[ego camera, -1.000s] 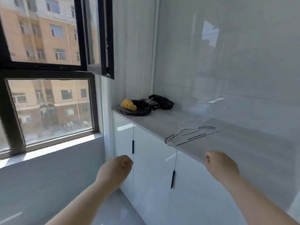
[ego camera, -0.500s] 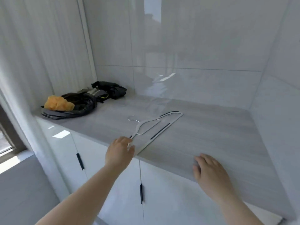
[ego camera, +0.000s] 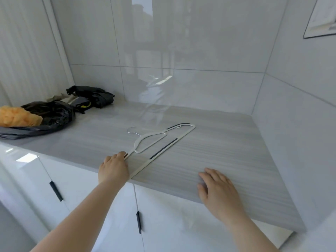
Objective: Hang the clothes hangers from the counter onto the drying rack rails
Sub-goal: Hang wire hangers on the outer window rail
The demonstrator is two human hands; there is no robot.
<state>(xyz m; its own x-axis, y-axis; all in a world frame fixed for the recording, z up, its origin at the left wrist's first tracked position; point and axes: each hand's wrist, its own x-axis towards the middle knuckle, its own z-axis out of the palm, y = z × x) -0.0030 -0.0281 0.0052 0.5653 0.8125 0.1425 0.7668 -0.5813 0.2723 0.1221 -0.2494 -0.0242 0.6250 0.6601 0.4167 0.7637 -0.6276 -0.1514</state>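
A white clothes hanger [ego camera: 162, 142] with dark grip strips and a thin metal hook lies flat on the grey counter [ego camera: 227, 148], its long bar running from the front edge towards the back right. My left hand [ego camera: 113, 167] rests over the hanger's near end at the counter's front edge, fingers curled onto it; whether it grips it is unclear. My right hand [ego camera: 219, 192] lies flat on the counter near the front edge, fingers apart, holding nothing. No drying rack is in view.
At the counter's far left sit a black plastic bag [ego camera: 52, 115] with an orange cloth [ego camera: 18, 117] on it and a dark bundle [ego camera: 92, 96]. Glossy tiled walls close the back and right. White cabinet doors [ego camera: 78, 188] with dark handles stand below.
The view swung from the window to the counter. My left hand reached the hanger's near end and settled on it. My right hand came down flat on the counter.
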